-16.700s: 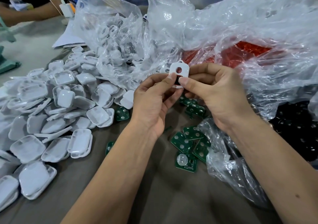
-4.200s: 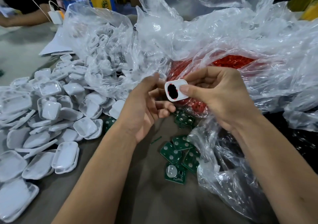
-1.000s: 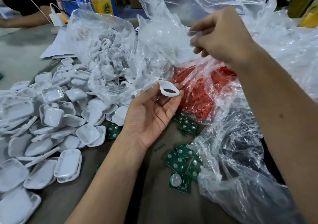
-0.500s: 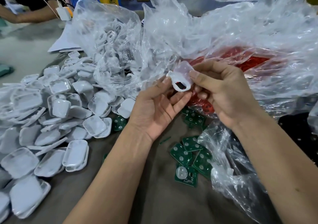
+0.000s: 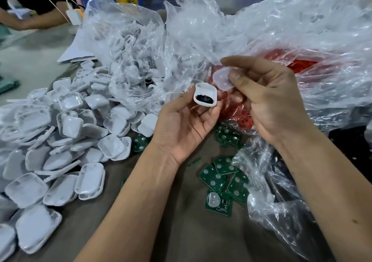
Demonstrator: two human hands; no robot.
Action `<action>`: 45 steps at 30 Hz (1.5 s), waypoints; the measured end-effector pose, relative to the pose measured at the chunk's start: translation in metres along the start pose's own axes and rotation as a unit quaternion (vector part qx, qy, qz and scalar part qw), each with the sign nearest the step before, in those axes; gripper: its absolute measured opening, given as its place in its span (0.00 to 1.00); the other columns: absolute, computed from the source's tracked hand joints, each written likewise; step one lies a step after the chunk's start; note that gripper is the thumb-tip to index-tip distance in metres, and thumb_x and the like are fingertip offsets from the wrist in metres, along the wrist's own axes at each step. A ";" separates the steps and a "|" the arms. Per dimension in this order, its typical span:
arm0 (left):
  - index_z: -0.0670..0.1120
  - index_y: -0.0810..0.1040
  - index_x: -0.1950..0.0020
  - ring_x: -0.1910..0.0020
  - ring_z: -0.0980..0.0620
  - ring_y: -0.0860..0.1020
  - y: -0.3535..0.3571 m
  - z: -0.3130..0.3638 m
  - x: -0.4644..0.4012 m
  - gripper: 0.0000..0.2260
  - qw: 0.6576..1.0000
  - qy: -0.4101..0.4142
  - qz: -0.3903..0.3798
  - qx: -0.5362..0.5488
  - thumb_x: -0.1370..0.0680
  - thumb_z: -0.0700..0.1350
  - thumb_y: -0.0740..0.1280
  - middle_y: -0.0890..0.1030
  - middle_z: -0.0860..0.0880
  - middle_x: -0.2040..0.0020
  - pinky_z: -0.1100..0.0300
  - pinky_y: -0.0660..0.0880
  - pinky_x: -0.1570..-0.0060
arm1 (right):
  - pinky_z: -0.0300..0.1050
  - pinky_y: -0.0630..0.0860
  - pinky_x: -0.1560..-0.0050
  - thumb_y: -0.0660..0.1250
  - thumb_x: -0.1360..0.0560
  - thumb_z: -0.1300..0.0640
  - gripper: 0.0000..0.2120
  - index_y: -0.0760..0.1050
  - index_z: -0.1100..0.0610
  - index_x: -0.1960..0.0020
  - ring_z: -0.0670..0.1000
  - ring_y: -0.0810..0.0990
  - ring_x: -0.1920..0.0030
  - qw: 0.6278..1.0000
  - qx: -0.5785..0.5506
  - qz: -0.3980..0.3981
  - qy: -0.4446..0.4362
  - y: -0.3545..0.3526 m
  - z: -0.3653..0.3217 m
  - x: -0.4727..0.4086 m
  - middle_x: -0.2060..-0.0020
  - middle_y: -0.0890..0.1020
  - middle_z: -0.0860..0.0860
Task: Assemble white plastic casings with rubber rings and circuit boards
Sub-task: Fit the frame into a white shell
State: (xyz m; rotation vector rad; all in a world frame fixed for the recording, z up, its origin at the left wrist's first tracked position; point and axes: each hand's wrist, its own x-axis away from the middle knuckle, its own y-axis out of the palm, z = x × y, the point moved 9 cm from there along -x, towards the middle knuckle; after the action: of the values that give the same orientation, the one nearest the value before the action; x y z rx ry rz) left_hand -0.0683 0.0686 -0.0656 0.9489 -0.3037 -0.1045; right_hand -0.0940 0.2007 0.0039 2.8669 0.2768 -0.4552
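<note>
Left hand (image 5: 181, 125) grips white casing (image 5: 205, 96), open side up w/ a dark insert inside — just left of right hand (image 5: 267, 101). Right hand pinches a translucent piece (image 5: 222, 78) btwn thumb and fingers. Green circuit boards (image 5: 223, 178) on tabletop (image 5: 191, 231) below both hands — casing pile (image 5: 60, 137) far left.

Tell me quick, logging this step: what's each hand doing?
Left hand: holding a white casing.
Right hand: pinching a clear soft piece.
</note>
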 end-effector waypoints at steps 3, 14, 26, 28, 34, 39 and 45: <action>0.39 0.77 0.40 0.63 0.46 0.83 0.000 -0.003 0.001 0.18 1.000 -0.008 0.008 -0.014 0.26 0.46 0.69 0.82 0.41 0.56 0.60 0.82 0.65 | 0.41 0.81 0.59 0.77 0.25 0.64 0.10 0.82 0.61 0.45 0.51 0.86 0.59 0.995 0.088 0.001 -0.040 0.001 -0.006 0.000 0.58 0.88 0.53; 0.38 0.79 0.42 0.63 0.47 0.81 0.003 -0.012 0.004 0.17 0.997 -0.048 -0.003 -0.055 0.27 0.45 0.68 0.81 0.38 0.52 0.61 0.81 0.66 | 0.62 0.81 0.64 0.80 0.27 0.58 0.06 0.85 0.59 0.54 0.52 0.85 0.66 0.965 0.244 -0.033 -0.085 0.009 -0.019 0.004 0.64 0.87 0.50; 0.39 0.80 0.43 0.61 0.48 0.81 0.003 -0.009 0.004 0.13 0.999 -0.044 -0.007 -0.031 0.25 0.44 0.68 0.82 0.42 0.55 0.60 0.82 0.65 | 0.37 0.75 0.67 0.80 0.27 0.58 0.06 0.84 0.57 0.54 0.44 0.82 0.67 0.958 0.267 -0.035 -0.100 0.011 -0.017 0.004 0.64 0.86 0.48; 0.39 0.82 0.46 0.62 0.48 0.81 0.004 -0.009 0.004 0.11 0.999 -0.041 -0.008 -0.030 0.25 0.43 0.67 0.82 0.42 0.56 0.59 0.82 0.66 | 0.36 0.75 0.66 0.80 0.27 0.57 0.06 0.85 0.57 0.54 0.44 0.83 0.66 0.957 0.268 -0.033 -0.105 0.011 -0.017 0.004 0.64 0.86 0.47; 0.40 0.83 0.51 0.62 0.49 0.81 0.003 -0.008 0.004 0.08 0.999 -0.035 -0.014 -0.031 0.25 0.42 0.67 0.83 0.43 0.57 0.59 0.82 0.66 | 0.34 0.75 0.66 0.80 0.27 0.57 0.06 0.85 0.57 0.55 0.45 0.84 0.66 0.955 0.271 -0.033 -0.115 0.012 -0.019 0.006 0.63 0.86 0.47; 0.40 0.83 0.53 0.64 0.50 0.82 0.002 -0.008 0.003 0.08 0.999 -0.033 -0.019 -0.029 0.25 0.42 0.68 0.82 0.44 0.59 0.58 0.82 0.65 | 0.35 0.76 0.64 0.80 0.27 0.57 0.06 0.85 0.58 0.55 0.45 0.84 0.65 0.951 0.282 -0.026 -0.123 0.014 -0.022 0.007 0.63 0.86 0.46; 0.40 0.82 0.49 0.61 0.50 0.81 0.001 -0.008 0.001 0.08 0.999 -0.034 -0.023 -0.026 0.25 0.42 0.68 0.82 0.43 0.55 0.58 0.82 0.64 | 0.48 0.80 0.65 0.81 0.28 0.56 0.05 0.86 0.56 0.56 0.52 0.82 0.65 0.944 0.307 -0.017 -0.122 0.016 -0.023 0.009 0.63 0.86 0.46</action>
State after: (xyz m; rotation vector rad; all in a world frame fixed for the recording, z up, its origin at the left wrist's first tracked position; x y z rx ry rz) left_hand -0.0647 0.0752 -0.0692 0.9023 -0.3396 -0.1862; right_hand -0.0756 0.1928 0.0250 3.3453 0.1565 -1.0608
